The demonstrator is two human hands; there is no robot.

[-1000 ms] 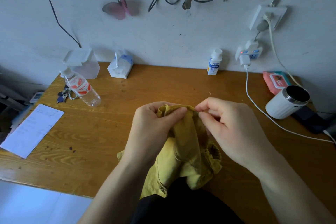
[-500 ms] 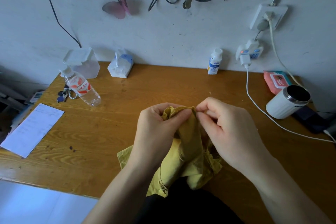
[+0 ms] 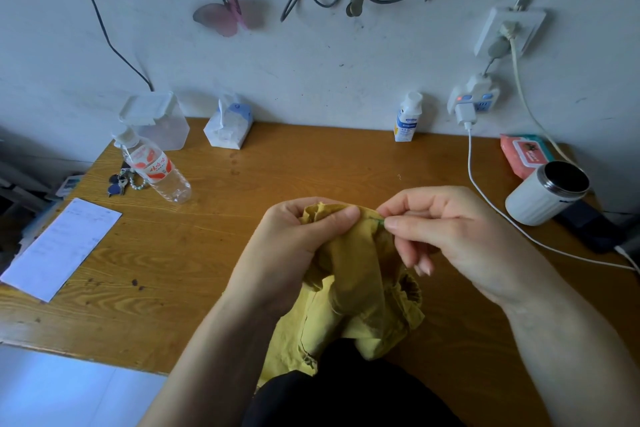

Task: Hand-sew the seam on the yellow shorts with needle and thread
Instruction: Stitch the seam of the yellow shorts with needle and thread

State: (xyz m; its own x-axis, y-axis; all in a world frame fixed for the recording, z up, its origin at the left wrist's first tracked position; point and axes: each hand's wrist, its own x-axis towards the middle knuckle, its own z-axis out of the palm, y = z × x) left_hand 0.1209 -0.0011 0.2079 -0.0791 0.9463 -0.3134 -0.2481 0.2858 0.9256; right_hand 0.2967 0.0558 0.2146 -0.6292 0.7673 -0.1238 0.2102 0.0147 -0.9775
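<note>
Surface: a wooden table (image 3: 311,163) against a scuffed pale wall (image 3: 311,62) hung with loose cables.
Left hand: the left hand (image 3: 294,253) comes up from the near edge, palm turned toward the right, thumb laid flat across the top of the fabric with the fingers curled behind it, clamping a bunched fold.
Right hand: the right hand (image 3: 446,236) reaches in from the right, back of the hand up; thumb and forefinger are pressed together at their tips, the other fingers loosely curled beneath.
Grip: the right fingertips pinch a thin dark sliver (image 3: 378,218) at the cloth's edge. Needle or thread, it is too small to tell.
Shorts: the yellow shorts (image 3: 356,281) are held above the table between both hands; the gripped ridge runs from the left thumb to the right fingertips, and the rest hangs crumpled toward the person's lap.
Left side: a water bottle (image 3: 154,170) lying beside keys (image 3: 119,180), and a paper sheet (image 3: 59,250) near the corner.
Right side: a white cup (image 3: 543,194) with a white cable (image 3: 485,198) trailing past it.
</note>
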